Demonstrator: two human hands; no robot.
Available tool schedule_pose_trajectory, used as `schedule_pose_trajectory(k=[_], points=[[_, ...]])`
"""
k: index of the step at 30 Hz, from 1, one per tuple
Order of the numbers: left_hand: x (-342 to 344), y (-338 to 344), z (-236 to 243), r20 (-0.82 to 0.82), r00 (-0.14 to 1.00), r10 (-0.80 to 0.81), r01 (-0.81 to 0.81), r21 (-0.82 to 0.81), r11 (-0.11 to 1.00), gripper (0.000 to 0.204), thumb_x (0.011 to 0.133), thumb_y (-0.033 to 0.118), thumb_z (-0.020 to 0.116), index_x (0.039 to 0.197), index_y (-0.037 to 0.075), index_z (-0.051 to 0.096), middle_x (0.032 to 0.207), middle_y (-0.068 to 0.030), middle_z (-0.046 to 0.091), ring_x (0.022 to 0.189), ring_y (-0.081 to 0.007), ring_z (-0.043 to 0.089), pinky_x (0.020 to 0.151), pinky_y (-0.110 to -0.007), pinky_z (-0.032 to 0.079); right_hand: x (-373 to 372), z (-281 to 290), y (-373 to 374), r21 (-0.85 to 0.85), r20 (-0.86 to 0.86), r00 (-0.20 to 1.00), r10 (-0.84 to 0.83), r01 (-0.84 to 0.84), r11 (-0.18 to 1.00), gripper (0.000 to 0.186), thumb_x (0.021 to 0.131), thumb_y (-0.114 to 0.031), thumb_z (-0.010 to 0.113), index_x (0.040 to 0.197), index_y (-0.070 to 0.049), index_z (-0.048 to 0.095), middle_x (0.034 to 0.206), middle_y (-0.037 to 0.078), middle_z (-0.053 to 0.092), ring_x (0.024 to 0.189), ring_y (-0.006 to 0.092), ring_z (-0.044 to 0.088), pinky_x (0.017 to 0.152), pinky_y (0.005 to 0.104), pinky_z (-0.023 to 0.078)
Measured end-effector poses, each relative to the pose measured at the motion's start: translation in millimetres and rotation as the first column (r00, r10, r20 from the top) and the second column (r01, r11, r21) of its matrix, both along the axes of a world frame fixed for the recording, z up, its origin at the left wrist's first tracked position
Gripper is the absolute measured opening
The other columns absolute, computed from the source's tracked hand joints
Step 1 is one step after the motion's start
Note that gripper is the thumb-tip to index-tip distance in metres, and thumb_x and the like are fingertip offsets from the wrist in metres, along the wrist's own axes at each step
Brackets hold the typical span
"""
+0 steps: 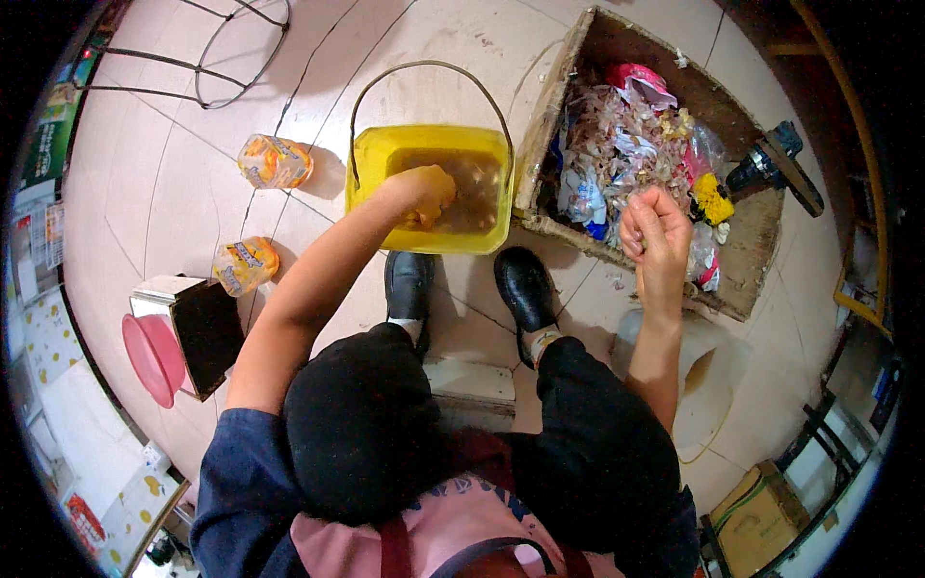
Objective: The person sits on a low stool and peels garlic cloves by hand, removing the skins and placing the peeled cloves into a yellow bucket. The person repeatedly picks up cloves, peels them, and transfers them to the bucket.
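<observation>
My left hand (429, 193) is down in a yellow bucket (361, 144) of murky brown water, its fingers curled and partly hidden; I cannot make out what they hold. The bucket's wire handle arches upward, and the bucket stands in front of my black shoes. My right hand (653, 223) is closed, fingertips pressed together, over the near edge of a battered box (752, 275); anything held there is too small to tell. Inside the box lie pale peelings, crumpled plastic wrappers (641, 82) and a yellow piece (711, 197).
Two orange-patterned packages (275, 159) lie left of the bucket, near a small dark stand (202, 337) with a pink basin (149, 356). A wire frame (198, 67) is at upper left. A dark tool (771, 164) rests on the box's right edge; a pale container (713, 376) sits below.
</observation>
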State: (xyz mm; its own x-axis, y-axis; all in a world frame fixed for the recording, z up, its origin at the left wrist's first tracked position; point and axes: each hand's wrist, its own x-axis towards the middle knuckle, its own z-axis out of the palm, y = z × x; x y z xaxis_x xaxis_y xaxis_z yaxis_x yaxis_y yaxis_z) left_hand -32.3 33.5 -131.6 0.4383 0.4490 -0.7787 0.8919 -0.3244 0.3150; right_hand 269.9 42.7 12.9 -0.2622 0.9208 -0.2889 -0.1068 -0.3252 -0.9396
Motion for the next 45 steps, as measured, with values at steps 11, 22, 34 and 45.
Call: schedule_pose_trajectory(k=[11,22,34,45], points=[[-14,11,36,-0.225,0.934,0.276,-0.235,0.195,0.952,0.029,0.072,0.022,0.068,0.095,0.004,0.069,0.089,-0.0151,0.069,0.085,-0.0288,0.067,0.070,-0.040,0.053,-9,-7,2,0.102,0.377,0.894,0.242,-0.300,0.948,0.014,0.092,-0.014,0.057,0.096,-0.003,0.064,0.070,-0.006,0.056,0.058,0.0009,0.041,0.050,0.0191,0.032],[31,31,169,0.539,0.577,0.613,-0.632,-0.181,0.754,0.023,0.084,0.018,0.066,0.099,0.001,0.067,0.080,-0.0069,0.068,0.074,-0.0138,0.065,0.070,-0.030,0.053,-14,-14,-2,0.327,0.433,0.893,0.120,-0.280,0.903,0.017,0.086,-0.016,0.063,0.082,0.000,0.061,0.061,0.005,0.059,0.054,0.0090,0.052,0.050,0.0263,0.040],[121,30,158,0.863,0.421,0.279,-0.681,0.097,0.726,0.018,0.082,0.010,0.066,0.097,0.000,0.069,0.081,-0.0168,0.069,0.073,-0.0208,0.068,0.066,-0.032,0.053,2,-8,14,0.521,0.674,0.731,-0.107,-0.367,0.771,0.015,0.088,-0.018,0.053,0.087,-0.003,0.055,0.065,0.020,0.060,0.063,0.0387,0.062,0.057,0.0476,0.047],[137,26,156,0.803,0.370,0.468,-0.753,-0.036,0.657,0.019,0.083,0.012,0.066,0.092,-0.005,0.068,0.079,-0.0151,0.069,0.072,-0.0175,0.067,0.067,-0.031,0.053,2,-14,10,0.457,0.727,0.671,-0.143,-0.318,0.831,0.015,0.086,-0.017,0.053,0.082,-0.003,0.054,0.064,0.021,0.059,0.064,0.0389,0.062,0.056,0.0472,0.047]])
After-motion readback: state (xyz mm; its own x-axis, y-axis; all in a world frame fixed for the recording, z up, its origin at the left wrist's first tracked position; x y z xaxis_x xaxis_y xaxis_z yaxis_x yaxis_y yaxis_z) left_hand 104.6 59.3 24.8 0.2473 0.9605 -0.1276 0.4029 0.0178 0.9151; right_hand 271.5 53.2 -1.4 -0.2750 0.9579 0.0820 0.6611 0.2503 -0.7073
